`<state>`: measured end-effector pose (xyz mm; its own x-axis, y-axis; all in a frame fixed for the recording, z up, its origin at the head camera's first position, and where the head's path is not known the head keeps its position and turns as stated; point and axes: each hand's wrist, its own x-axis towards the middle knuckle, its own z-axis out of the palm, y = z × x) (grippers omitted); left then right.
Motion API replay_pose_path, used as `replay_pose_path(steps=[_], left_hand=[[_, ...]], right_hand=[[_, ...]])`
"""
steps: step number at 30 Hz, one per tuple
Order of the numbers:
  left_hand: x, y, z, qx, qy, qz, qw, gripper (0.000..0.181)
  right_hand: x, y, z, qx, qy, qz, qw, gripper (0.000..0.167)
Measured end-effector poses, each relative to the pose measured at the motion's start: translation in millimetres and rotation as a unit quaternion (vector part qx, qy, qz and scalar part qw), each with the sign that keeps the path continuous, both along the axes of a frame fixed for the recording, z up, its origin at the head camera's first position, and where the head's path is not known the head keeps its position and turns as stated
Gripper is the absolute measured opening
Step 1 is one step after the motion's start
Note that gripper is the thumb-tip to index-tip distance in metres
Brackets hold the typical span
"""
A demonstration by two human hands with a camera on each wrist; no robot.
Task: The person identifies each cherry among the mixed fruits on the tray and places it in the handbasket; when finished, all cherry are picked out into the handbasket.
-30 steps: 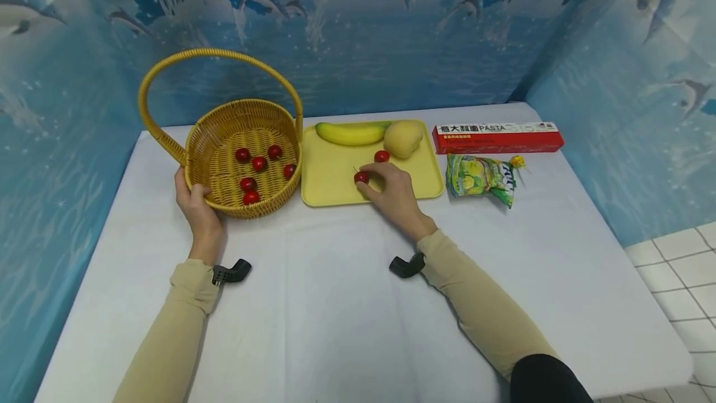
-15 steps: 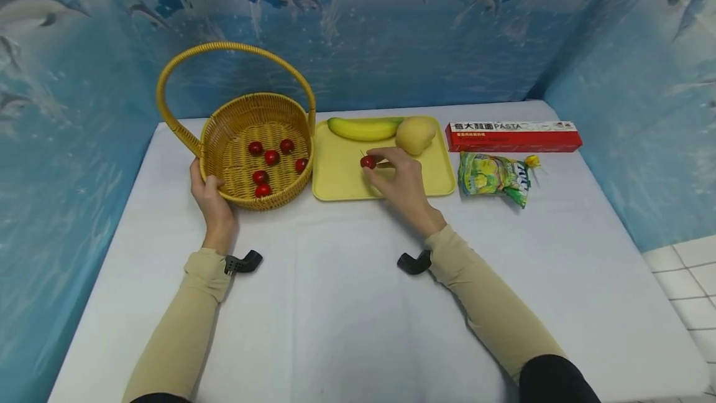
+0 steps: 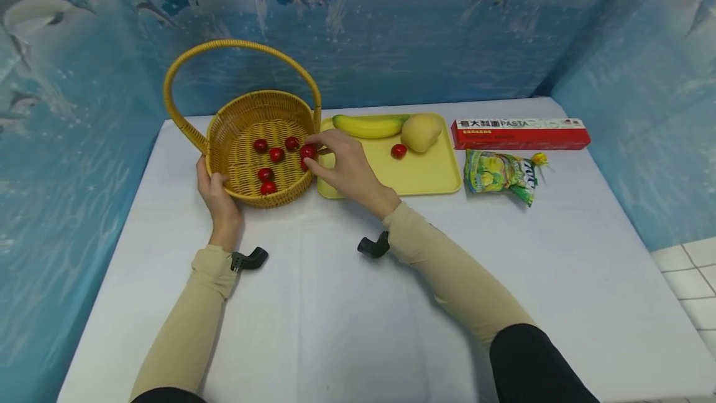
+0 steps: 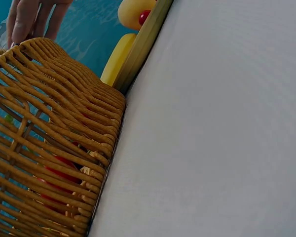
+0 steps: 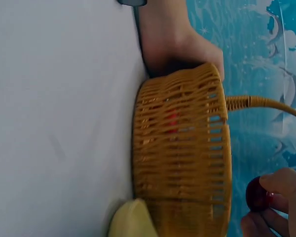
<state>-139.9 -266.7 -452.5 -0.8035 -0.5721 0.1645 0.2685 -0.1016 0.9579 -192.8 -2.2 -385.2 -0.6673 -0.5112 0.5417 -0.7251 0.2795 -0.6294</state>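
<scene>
A yellow wicker basket (image 3: 254,104) with a tall hoop handle stands on the left, several red cherries (image 3: 276,155) lying inside. My left hand (image 3: 220,207) grips its left side, thumb over the rim and fingers outside. Between thumb and fingers of my right hand (image 3: 349,170) is a dark red cherry (image 5: 257,195), held just above the basket's right rim. Beside the basket, a yellow tray (image 3: 386,184) carries a banana (image 3: 371,126), a rounded yellow fruit (image 3: 421,132) and a single cherry (image 3: 399,151).
Right of the tray lies a red and white pasta box (image 3: 520,134). In front of it are a green snack bag (image 3: 500,173) and a small yellow-wrapped item (image 3: 539,158). A blue dolphin-print curtain (image 3: 380,61) rises behind the white table (image 3: 347,303).
My right hand has picked the cherry up off the tray and carried it left to the basket's rim. My left hand keeps its hold on the basket. The head view has shifted slightly.
</scene>
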Motion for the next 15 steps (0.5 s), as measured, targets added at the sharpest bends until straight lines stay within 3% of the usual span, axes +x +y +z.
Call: replay_pose_path(steps=[8, 15], left_hand=[[-2.0, -1.0, 0.8, 0.000, 0.008, -0.010, 0.9999, 0.069], [-2.1, -0.5, -2.2, 0.000, 0.010, -0.008, 0.9999, 0.069]], right_hand=[[-13.1, -55, 30.5, 0.098, 0.009, 0.033, 0.9946, 0.035], [-29.7, -94, 57.2, 0.136, 0.015, 0.051, 0.9892, 0.036]])
